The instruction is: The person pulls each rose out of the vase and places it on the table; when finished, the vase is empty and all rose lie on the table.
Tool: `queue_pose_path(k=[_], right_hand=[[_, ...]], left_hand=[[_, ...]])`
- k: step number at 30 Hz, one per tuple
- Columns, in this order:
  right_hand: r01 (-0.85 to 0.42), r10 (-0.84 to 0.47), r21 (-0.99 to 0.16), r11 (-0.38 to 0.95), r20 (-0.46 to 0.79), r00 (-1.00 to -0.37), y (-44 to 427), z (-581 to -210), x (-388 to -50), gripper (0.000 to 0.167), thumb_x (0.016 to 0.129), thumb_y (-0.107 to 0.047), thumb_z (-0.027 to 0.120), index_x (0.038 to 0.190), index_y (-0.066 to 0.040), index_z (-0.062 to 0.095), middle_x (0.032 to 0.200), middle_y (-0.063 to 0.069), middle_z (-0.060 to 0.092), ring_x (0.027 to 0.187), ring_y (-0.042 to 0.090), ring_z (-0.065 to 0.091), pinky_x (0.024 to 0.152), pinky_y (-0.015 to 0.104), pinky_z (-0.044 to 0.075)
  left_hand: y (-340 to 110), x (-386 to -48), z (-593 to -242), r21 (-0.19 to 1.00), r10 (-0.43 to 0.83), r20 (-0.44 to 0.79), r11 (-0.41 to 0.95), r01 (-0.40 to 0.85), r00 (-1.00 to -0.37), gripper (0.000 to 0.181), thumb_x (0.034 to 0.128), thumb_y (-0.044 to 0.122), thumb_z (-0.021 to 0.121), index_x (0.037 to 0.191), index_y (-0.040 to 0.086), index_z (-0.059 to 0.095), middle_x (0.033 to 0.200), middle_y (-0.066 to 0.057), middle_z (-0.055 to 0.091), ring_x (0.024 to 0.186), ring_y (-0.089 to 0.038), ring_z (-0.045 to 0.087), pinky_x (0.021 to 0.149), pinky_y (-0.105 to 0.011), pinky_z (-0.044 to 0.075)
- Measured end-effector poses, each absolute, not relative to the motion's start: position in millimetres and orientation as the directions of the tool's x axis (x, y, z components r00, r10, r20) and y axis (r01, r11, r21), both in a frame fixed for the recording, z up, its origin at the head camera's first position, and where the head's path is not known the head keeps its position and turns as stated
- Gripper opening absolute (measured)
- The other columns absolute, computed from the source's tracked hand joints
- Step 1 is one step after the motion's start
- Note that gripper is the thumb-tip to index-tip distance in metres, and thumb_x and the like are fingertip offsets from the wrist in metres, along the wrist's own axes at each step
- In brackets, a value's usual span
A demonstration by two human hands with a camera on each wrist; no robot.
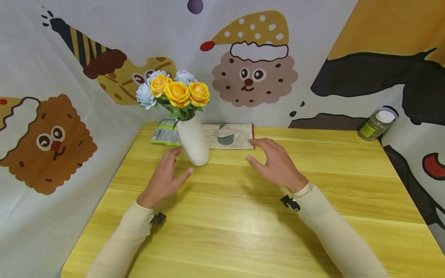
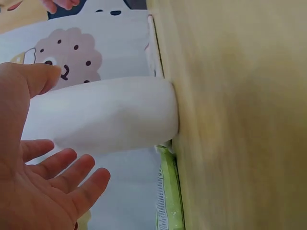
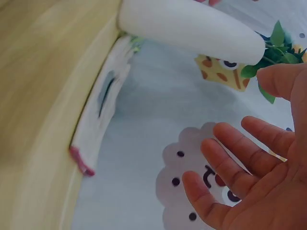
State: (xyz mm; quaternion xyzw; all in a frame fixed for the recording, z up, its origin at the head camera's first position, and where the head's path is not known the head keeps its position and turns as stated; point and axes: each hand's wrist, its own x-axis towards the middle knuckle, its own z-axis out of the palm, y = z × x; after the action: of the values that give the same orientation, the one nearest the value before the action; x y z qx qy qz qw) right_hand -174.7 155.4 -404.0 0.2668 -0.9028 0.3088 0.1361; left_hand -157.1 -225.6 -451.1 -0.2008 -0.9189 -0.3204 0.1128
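A white vase (image 1: 194, 142) stands on the wooden table, holding yellow and pale blue artificial roses (image 1: 177, 92). My left hand (image 1: 166, 178) is just left of the vase, fingers spread and apart from it in the head view. In the left wrist view, the vase (image 2: 110, 115) lies beyond the thumb and fingers of that hand (image 2: 43, 182). My right hand (image 1: 276, 164) hovers to the right, near the red-edged end of a folded cloth (image 1: 227, 137). The right wrist view shows this hand (image 3: 249, 177) with loose fingers and nothing held; the vase (image 3: 192, 28) is apart from it.
Behind the vase at the left lies a green and white packet (image 1: 164, 135). A jar with a white lid (image 1: 375, 125) stands at the table's back right corner. A cloth backdrop (image 1: 194, 50) with cartoon figures hangs along the back and sides of the table (image 1: 222, 231).
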Motion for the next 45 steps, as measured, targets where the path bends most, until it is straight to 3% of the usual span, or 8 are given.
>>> queue_pose_path(k=[8,16,21,28,38,45], right_hand=[[-0.593,-0.395,-0.556,0.583,0.444,-0.804,126.4,-388.1,-192.4,0.042,0.103,-0.031,0.070,0.139,-0.010,0.065,0.131,0.009,0.073,0.111,0.026,0.067,0.093,0.047,0.055],[-0.614,-0.372,-0.623,0.485,0.488,-0.790,94.3,-366.8,-205.6,0.033,0.103,-0.024,0.070,0.132,-0.009,0.069,0.121,0.010,0.076,0.112,0.025,0.070,0.090,0.047,0.057],[-0.596,-0.360,-0.687,0.416,0.478,-0.801,70.1,-357.4,-215.3,0.028,0.104,-0.023,0.068,0.128,-0.010,0.071,0.117,0.006,0.077,0.107,0.019,0.071,0.087,0.046,0.059],[-0.562,-0.354,-0.752,0.344,0.450,-0.820,35.4,-345.2,-225.9,0.030,0.104,-0.024,0.068,0.129,-0.008,0.071,0.110,0.006,0.077,0.102,0.017,0.070,0.082,0.036,0.060],[-0.479,-0.279,-0.823,0.306,0.404,-0.871,-1.4,-330.7,-235.8,0.032,0.103,-0.024,0.069,0.128,-0.004,0.071,0.106,0.009,0.075,0.102,0.022,0.071,0.089,0.038,0.060],[-0.422,-0.225,-0.846,0.325,0.365,-0.904,-7.9,-328.5,-239.1,0.024,0.101,-0.024,0.072,0.115,-0.005,0.076,0.104,0.008,0.077,0.100,0.020,0.071,0.088,0.036,0.060]], left_hand=[[-223.1,-173.6,-445.2,0.692,0.210,0.316,0.616,0.376,-0.925,0.080,0.0979,0.025,0.077,0.161,0.004,0.032,0.156,-0.022,0.044,0.140,-0.041,0.051,0.108,-0.058,0.053],[-217.7,-187.9,-438.5,0.796,0.130,0.308,0.507,0.331,-0.942,0.079,0.0969,0.026,0.079,0.159,0.006,0.034,0.156,-0.019,0.045,0.138,-0.042,0.055,0.105,-0.060,0.055],[-213.8,-196.6,-436.4,0.850,0.063,0.271,0.452,0.270,-0.960,0.082,0.0953,0.034,0.080,0.159,0.009,0.035,0.156,-0.015,0.046,0.141,-0.035,0.052,0.109,-0.059,0.052],[-209.4,-207.5,-438.4,0.911,0.005,0.229,0.350,0.216,-0.973,0.087,0.0913,0.035,0.085,0.159,0.012,0.035,0.157,-0.012,0.044,0.143,-0.033,0.049,0.113,-0.060,0.049],[-203.8,-215.3,-441.7,0.946,-0.022,0.213,0.256,0.201,-0.977,0.092,0.0888,0.024,0.087,0.161,0.012,0.032,0.160,-0.011,0.042,0.143,-0.032,0.046,0.116,-0.059,0.045],[-198.8,-221.5,-446.8,0.943,-0.033,0.255,0.230,0.241,-0.966,0.088,0.0874,0.023,0.089,0.157,0.009,0.037,0.153,-0.012,0.048,0.135,-0.031,0.049,0.110,-0.058,0.048]])
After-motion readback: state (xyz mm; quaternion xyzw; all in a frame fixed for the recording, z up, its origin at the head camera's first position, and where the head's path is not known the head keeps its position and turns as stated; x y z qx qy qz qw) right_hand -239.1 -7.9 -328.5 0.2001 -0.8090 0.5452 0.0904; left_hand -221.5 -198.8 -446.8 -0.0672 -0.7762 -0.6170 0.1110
